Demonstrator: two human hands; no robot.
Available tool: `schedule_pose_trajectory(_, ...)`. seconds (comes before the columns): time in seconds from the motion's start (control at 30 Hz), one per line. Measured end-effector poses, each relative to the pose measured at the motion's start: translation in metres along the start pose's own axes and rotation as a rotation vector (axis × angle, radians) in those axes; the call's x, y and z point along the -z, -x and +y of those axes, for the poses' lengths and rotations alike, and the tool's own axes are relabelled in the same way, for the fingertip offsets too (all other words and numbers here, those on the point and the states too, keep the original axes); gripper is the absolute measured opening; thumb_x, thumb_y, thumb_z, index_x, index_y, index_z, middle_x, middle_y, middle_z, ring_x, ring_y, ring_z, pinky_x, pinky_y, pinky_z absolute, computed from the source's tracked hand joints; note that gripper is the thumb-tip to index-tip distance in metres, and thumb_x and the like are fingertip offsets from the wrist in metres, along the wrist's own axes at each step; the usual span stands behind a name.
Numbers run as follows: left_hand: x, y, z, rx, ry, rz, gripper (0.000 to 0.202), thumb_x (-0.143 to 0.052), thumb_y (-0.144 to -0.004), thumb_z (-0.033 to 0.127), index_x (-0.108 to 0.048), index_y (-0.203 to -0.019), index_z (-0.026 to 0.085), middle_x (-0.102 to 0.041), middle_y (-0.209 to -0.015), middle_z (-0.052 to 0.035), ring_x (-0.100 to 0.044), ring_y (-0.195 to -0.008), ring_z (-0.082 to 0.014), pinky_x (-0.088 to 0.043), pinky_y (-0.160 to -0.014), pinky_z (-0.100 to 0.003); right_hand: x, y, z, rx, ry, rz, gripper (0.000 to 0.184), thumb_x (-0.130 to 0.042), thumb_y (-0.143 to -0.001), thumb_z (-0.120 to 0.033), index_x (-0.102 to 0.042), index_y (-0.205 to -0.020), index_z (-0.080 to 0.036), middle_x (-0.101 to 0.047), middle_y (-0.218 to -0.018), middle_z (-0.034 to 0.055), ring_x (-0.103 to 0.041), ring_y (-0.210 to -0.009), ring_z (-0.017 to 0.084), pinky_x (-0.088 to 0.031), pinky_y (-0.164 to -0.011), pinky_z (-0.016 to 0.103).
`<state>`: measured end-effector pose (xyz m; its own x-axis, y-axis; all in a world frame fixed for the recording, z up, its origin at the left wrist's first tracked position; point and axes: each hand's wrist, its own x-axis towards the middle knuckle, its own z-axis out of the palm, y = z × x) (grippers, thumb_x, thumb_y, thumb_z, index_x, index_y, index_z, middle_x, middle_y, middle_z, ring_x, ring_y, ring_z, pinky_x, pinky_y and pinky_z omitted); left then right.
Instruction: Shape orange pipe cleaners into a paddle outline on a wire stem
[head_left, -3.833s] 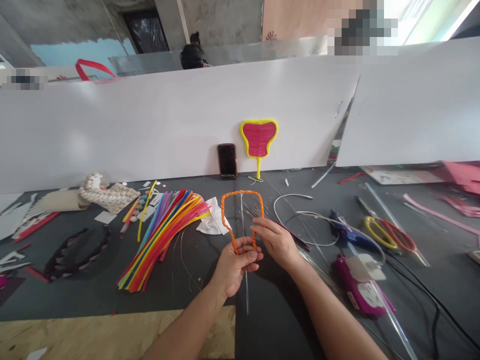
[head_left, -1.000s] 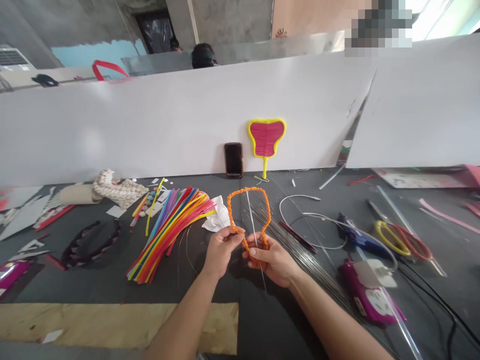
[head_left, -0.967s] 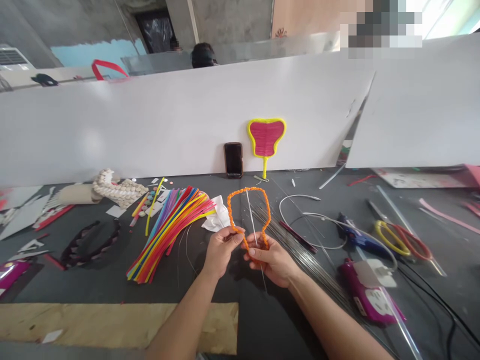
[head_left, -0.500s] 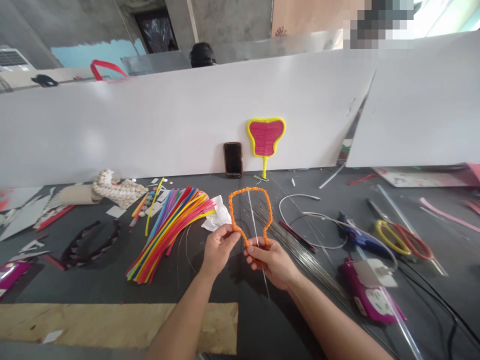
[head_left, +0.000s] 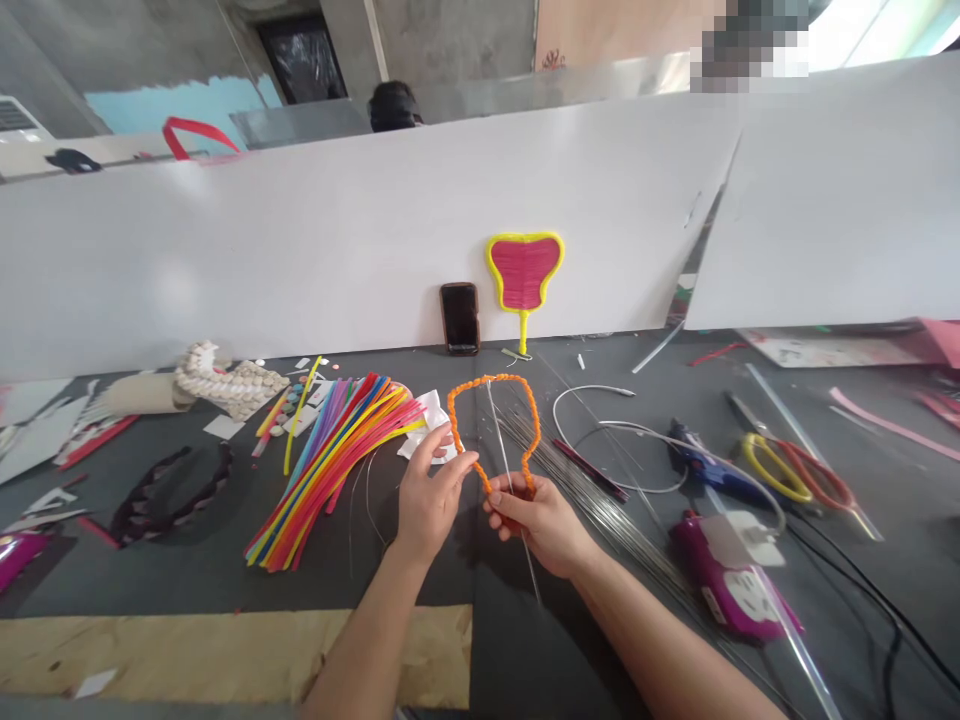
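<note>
A loop of twisted orange pipe cleaner [head_left: 535,420], shaped like a small fan frame, is held upright over the dark table. My right hand [head_left: 536,520] is closed round its narrow lower end. At the loop's left side is my left hand [head_left: 429,495], its thumb and forefinger lightly on the orange edge. A thin pale wire [head_left: 498,425] crosses the loop and comes out below my right hand. Behind it, a yellow-edged fan with a magenta middle [head_left: 525,272] leans on the white board, beside a phone [head_left: 460,318].
Coloured pipe cleaners [head_left: 322,470] and a dark braided headband [head_left: 172,495] lie left. To the right are a bundle of metal wires [head_left: 600,510], a blue glue gun [head_left: 712,470], scissors [head_left: 795,470] and a purple power strip [head_left: 735,580]. The white board [head_left: 300,250] stands across the back.
My left forefinger has lifted and spread away from the thumb along the loop's left side. My right hand keeps its hold. The whole view has shifted slightly.
</note>
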<state>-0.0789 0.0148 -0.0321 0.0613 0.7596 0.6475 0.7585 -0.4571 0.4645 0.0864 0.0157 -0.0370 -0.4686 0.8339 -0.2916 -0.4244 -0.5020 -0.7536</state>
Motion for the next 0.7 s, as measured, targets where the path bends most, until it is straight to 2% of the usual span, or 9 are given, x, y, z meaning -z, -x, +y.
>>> schedule_pose_trajectory(0.13,0.004,-0.002,-0.001,-0.08,-0.084,0.017,0.018,-0.057,-0.081,0.016,-0.07,-0.089,0.027,-0.045,-0.132,-0.0064,-0.049,-0.115,-0.0247,-0.048,-0.088,-0.038,-0.001,0.001,0.001,-0.009,0.002,0.002,0.028,-0.079,-0.062,-0.03,-0.063,-0.077,-0.013,-0.064,-0.065,0.0003,-0.058,-0.052,0.008,-0.044,-0.044,0.018)
schedule_pose_trajectory(0.33,0.01,-0.006,0.0,-0.165,-0.189,0.07,0.015,-0.064,-0.077,0.016,-0.071,-0.084,0.028,-0.047,-0.129,-0.006,-0.049,-0.113,-0.0251,-0.046,-0.089,-0.039,-0.003,0.001,0.001,-0.019,0.013,0.0,0.027,-0.079,-0.062,-0.029,-0.063,-0.076,-0.014,-0.064,-0.064,0.0003,-0.057,-0.051,0.008,-0.044,-0.043,0.017)
schedule_pose_trajectory(0.7,0.012,-0.004,0.006,-0.179,-0.233,0.122,0.016,-0.065,-0.074,0.015,-0.071,-0.083,0.027,-0.044,-0.133,-0.0072,-0.047,-0.117,-0.029,-0.042,-0.094,-0.044,-0.003,0.001,0.004,-0.014,0.0,0.01,0.026,-0.08,-0.062,-0.029,-0.063,-0.075,-0.013,-0.064,-0.063,0.0002,-0.057,-0.05,0.008,-0.044,-0.044,0.017)
